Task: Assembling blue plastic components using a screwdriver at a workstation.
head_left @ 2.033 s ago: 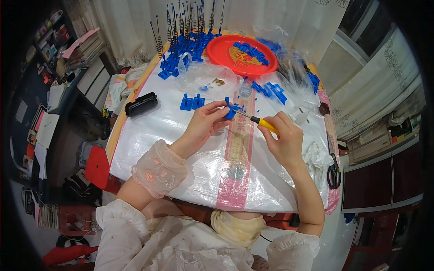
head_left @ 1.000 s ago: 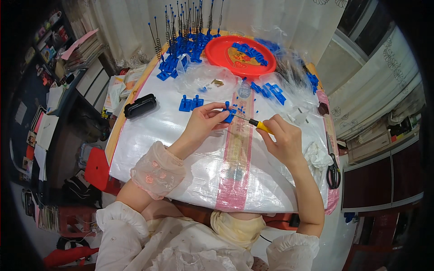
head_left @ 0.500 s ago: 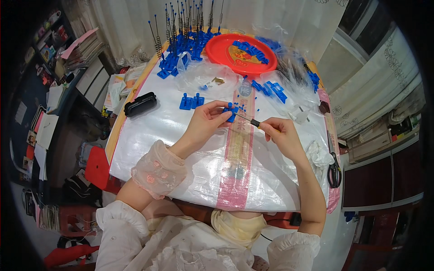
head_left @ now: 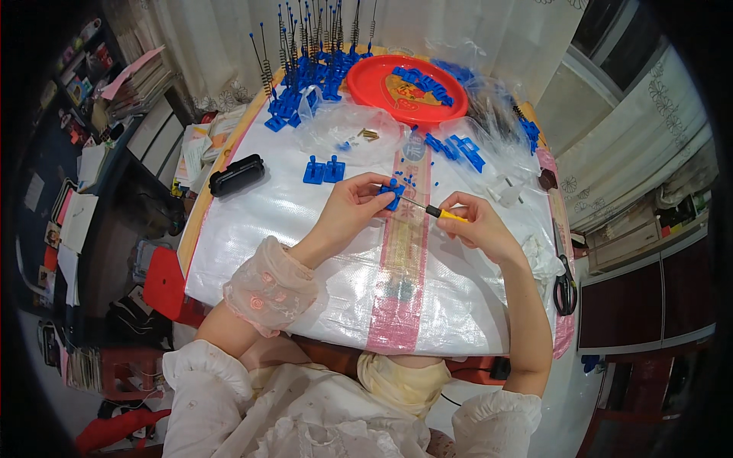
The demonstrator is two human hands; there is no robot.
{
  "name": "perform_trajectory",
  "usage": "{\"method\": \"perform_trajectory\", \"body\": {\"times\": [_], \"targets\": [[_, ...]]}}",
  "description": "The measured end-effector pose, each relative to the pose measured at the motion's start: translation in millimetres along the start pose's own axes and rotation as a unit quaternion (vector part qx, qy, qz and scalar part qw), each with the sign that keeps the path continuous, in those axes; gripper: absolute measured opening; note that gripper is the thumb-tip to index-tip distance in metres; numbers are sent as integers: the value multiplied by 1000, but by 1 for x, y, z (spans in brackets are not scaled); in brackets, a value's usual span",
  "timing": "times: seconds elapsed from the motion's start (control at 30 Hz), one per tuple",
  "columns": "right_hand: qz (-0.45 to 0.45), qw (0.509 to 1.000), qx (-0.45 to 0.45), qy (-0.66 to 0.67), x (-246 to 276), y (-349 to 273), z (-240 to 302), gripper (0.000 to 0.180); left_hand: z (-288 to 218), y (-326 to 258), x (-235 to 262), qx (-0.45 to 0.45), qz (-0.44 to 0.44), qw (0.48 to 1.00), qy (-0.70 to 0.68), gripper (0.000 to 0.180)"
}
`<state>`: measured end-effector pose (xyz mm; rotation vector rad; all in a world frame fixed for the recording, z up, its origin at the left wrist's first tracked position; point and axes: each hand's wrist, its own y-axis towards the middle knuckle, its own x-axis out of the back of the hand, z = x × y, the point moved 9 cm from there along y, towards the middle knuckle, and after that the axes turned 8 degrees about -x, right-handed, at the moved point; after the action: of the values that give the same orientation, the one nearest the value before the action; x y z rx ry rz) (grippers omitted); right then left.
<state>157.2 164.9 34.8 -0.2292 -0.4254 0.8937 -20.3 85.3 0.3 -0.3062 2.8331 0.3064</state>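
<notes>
Between its fingertips, my left hand [head_left: 353,210] pinches a small blue plastic part [head_left: 395,195] with a peg on it. My right hand [head_left: 481,229] is closed round the yellow and black handle of a screwdriver [head_left: 450,216], whose metal shaft points left and reaches the blue part. Whether the tip sits in a hole or only touches is too small to tell. Two similar blue plastic pieces [head_left: 324,170] stand side by side just beyond my left hand. Tiny blue bits [head_left: 408,180] lie scattered past the part.
Blue bases with black springs [head_left: 313,69] crowd the far left, beside a red round tray [head_left: 366,90] holding blue pieces. Small brass pieces [head_left: 369,134] lie on a clear plastic bag [head_left: 321,136]. A black case [head_left: 237,175] is at left, black scissors [head_left: 565,287] at the right edge.
My right hand has shifted slightly down and right on the screwdriver, showing more of its yellow handle. The blue part has tilted a little in my left fingers.
</notes>
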Motion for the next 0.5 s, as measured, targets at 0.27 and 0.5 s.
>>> {"method": "perform_trajectory", "body": {"times": [0.27,0.5], "targets": [[-49,996,53,-58,13,2,3,15,16,0,8,46,-25,998,-36,30],[-251,866,281,-330,-35,-38,43,21,19,0,12,70,-37,990,-115,42]]}}
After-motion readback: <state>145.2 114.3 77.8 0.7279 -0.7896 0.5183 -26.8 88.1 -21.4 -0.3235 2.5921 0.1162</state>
